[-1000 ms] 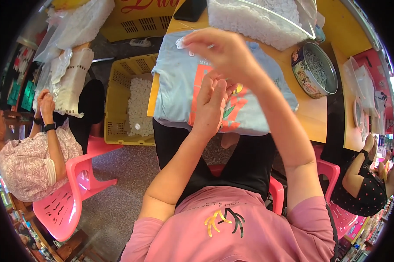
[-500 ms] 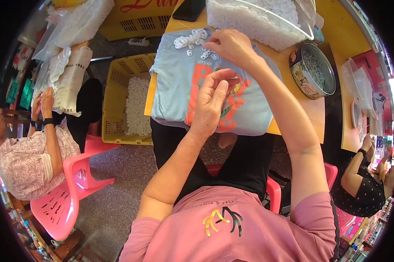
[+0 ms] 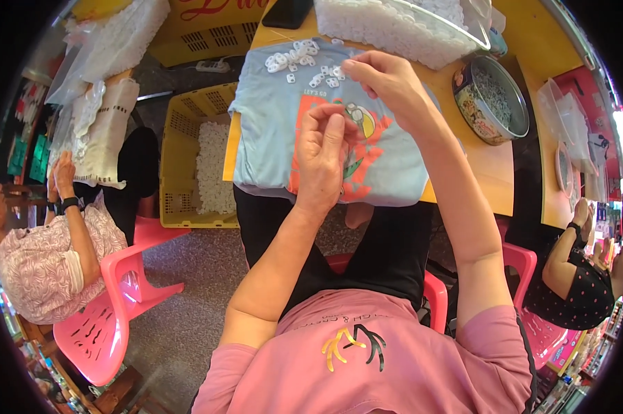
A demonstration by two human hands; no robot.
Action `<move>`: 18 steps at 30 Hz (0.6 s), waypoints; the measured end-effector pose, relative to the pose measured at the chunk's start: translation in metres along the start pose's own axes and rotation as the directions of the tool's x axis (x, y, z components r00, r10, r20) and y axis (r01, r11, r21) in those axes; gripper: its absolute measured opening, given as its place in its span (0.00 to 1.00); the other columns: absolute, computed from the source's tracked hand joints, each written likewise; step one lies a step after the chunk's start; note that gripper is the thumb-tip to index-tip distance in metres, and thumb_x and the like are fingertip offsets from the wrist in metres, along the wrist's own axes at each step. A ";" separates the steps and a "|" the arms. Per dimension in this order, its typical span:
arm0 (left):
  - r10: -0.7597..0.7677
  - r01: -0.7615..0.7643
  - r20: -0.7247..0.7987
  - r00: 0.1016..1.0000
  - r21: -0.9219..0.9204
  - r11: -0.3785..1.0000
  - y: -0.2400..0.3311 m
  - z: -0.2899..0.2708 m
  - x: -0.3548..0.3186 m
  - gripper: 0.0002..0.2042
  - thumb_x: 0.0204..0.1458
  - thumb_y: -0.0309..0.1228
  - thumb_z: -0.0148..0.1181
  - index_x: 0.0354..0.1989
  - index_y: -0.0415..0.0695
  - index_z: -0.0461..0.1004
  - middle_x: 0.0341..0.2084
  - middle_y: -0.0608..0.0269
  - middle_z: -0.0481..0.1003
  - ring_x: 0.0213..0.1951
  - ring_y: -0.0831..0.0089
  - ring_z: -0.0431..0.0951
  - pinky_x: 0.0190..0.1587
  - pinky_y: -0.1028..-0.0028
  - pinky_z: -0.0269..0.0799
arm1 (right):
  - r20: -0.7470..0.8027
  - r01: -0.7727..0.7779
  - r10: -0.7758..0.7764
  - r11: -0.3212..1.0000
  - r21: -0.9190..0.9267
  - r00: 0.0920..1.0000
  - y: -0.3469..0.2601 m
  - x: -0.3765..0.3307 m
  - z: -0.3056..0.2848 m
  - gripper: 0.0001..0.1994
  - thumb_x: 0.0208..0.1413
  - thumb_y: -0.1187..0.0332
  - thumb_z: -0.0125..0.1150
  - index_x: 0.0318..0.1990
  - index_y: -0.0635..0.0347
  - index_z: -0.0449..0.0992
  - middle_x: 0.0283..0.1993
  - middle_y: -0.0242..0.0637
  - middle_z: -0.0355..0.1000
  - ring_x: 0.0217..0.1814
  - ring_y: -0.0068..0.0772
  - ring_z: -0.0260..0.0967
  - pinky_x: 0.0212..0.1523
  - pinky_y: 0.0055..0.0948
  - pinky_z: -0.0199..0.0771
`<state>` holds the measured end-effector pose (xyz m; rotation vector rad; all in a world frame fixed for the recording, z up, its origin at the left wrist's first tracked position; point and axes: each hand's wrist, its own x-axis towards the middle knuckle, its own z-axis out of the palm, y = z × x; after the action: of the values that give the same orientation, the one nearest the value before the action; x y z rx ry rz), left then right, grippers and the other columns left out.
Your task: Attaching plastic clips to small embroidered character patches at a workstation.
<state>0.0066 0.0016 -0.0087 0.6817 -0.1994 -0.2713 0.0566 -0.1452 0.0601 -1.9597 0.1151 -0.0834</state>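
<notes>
My left hand (image 3: 322, 159) hovers palm-up over a folded light-blue T-shirt (image 3: 259, 148) with an orange print. Its fingers curl in against the thumb, and whatever they hold is hidden. Farther off and to the right, my right hand (image 3: 388, 83) has thumb and forefinger pinched together; anything between them is too small to make out. Small white plastic pieces with holes (image 3: 292, 56) lie in a loose heap on the shirt's far part. A few more white pieces (image 3: 327, 76) are scattered close to my right fingertips.
A clear bin of white pieces (image 3: 394, 34), a round tin of small metal parts (image 3: 492, 103) and a dark phone (image 3: 287, 12) stand on the yellow table (image 3: 484, 186). Left of it is a yellow crate (image 3: 177, 152). One person sits at left (image 3: 63, 255), another at right (image 3: 573, 283).
My right hand has drawn back to the right from the scattered white pieces, its fingers pinched. My left fingers have curled in more. The whole view has shifted slightly.
</notes>
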 end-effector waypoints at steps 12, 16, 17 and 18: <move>0.030 -0.027 -0.021 0.999 0.140 0.990 0.003 0.007 0.001 0.06 0.60 0.28 0.58 0.42 0.42 0.70 0.36 0.65 0.73 0.36 0.81 0.75 0.35 0.75 0.80 | -0.142 -0.044 0.131 0.866 0.498 0.981 0.011 -0.085 0.023 0.12 0.59 0.61 0.63 0.38 0.63 0.77 0.30 0.25 0.71 0.29 0.13 0.63 0.32 0.16 0.64; 0.027 -0.025 -0.018 0.999 0.116 0.993 0.003 0.005 0.000 0.06 0.61 0.29 0.57 0.42 0.42 0.70 0.34 0.66 0.75 0.35 0.80 0.76 0.35 0.75 0.79 | -0.119 -0.028 0.113 0.830 0.557 0.986 0.017 -0.091 0.026 0.13 0.60 0.61 0.62 0.40 0.64 0.77 0.35 0.29 0.74 0.33 0.14 0.68 0.34 0.17 0.67; 0.022 -0.020 -0.016 1.000 0.119 0.993 0.003 0.005 0.000 0.06 0.61 0.29 0.57 0.42 0.42 0.70 0.34 0.66 0.75 0.35 0.80 0.76 0.35 0.75 0.79 | -0.123 -0.028 0.116 0.828 0.560 0.986 0.018 -0.092 0.025 0.13 0.60 0.61 0.62 0.40 0.64 0.77 0.35 0.29 0.74 0.33 0.14 0.68 0.34 0.17 0.67; 0.030 -0.028 -0.015 0.999 0.120 0.992 0.003 0.005 -0.001 0.05 0.61 0.28 0.57 0.42 0.42 0.70 0.34 0.66 0.75 0.35 0.80 0.76 0.36 0.76 0.79 | -0.110 -0.030 0.110 0.830 0.557 0.988 0.018 -0.094 0.025 0.13 0.60 0.61 0.62 0.41 0.64 0.77 0.35 0.30 0.75 0.34 0.15 0.69 0.34 0.17 0.68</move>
<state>0.0047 0.0005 -0.0029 0.7991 -0.2109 -0.2267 -0.0343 -0.1183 0.0334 -1.3607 0.2275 -0.1834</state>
